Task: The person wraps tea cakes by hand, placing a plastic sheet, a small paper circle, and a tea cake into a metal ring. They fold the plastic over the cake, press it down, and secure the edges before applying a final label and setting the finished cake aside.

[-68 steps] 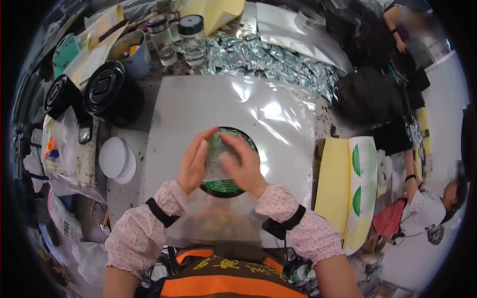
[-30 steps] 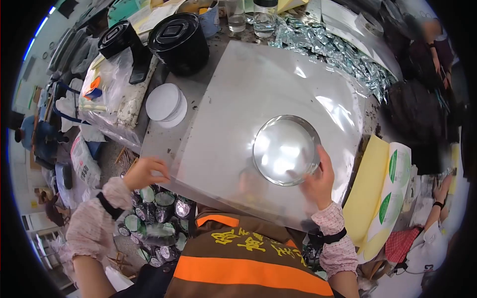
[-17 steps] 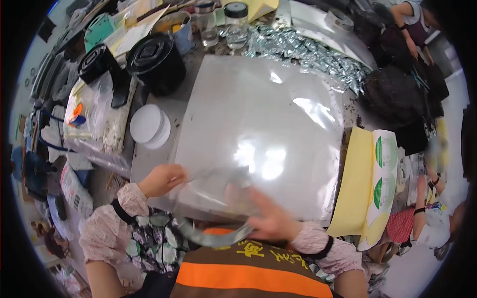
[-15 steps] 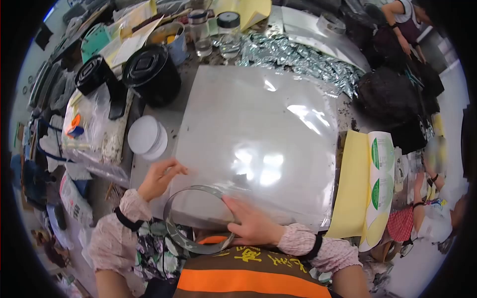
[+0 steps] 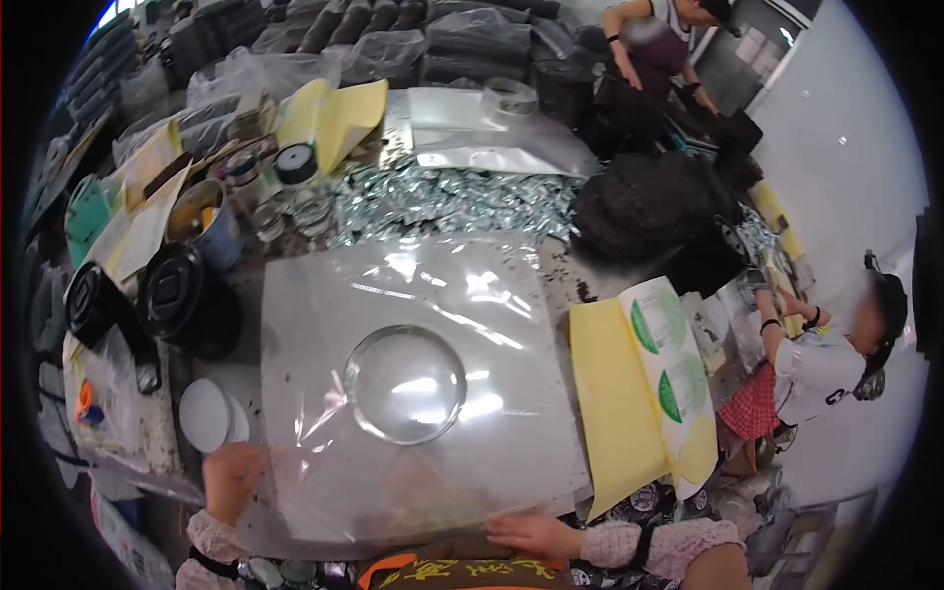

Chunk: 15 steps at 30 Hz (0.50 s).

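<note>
Where the large clear plastic sheet (image 5: 442,324) spreads over the grey worktable (image 5: 246,369) in the middle of the frame, a round shallow silver-rimmed dish (image 5: 405,385) sits at its centre, apparently under the glossy film. The left hand (image 5: 231,477) is at the sheet's lower left corner, blurred and partly seen through the plastic, so I cannot tell whether its fingers pinch the edge. The right hand (image 5: 536,534) lies at the bottom centre of the frame on the sheet's lower edge, fingers stretched out flat and closed on nothing. Neither hand touches the dish, which lies well above both.

Just right of the sheet lies a yellow backing paper with round green labels (image 5: 644,388). At the left, a stack of white round discs (image 5: 206,415) sits beside the sheet's edge, with two black round lidded tubs (image 5: 182,300) above it. A heap of crinkled silver foil packets (image 5: 442,202) borders the sheet's top edge, and glass jars with black lids (image 5: 295,172) stand at its upper left next to a blue cup (image 5: 202,224). One co-worker (image 5: 659,34) bends over the table at the top of the frame; another (image 5: 826,359) is at the right edge.
</note>
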Each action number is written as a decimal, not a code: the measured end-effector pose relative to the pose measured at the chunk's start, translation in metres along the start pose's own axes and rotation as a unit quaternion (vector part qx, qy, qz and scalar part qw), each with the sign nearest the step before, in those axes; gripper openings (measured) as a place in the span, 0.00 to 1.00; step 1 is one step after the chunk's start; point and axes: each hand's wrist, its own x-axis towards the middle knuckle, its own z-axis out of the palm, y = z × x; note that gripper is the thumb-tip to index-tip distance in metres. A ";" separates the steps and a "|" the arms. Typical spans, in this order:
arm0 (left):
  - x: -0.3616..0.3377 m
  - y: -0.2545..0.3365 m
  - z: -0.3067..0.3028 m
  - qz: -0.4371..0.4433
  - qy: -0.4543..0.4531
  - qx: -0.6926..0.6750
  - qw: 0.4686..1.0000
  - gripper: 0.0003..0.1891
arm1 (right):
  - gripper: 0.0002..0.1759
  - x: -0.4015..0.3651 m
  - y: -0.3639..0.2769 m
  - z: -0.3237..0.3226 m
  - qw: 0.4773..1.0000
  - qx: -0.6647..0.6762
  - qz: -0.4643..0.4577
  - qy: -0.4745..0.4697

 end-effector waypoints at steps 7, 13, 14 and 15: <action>-0.014 -0.102 0.037 -0.083 0.156 0.184 0.967 0.10 | 0.07 -0.008 0.073 -0.196 0.817 -0.099 0.365 0.436; -0.005 -0.080 0.030 -0.214 0.177 0.145 0.950 0.05 | 0.16 -0.024 0.294 -0.357 0.649 -0.022 0.306 0.696; -0.004 -0.077 0.032 -0.228 0.197 0.144 0.943 0.05 | 0.20 -0.015 0.313 -0.377 0.615 -0.028 0.317 0.721; -0.004 -0.076 0.033 -0.232 0.202 0.146 0.940 0.05 | 0.22 -0.007 0.325 -0.399 0.588 -0.024 0.399 0.703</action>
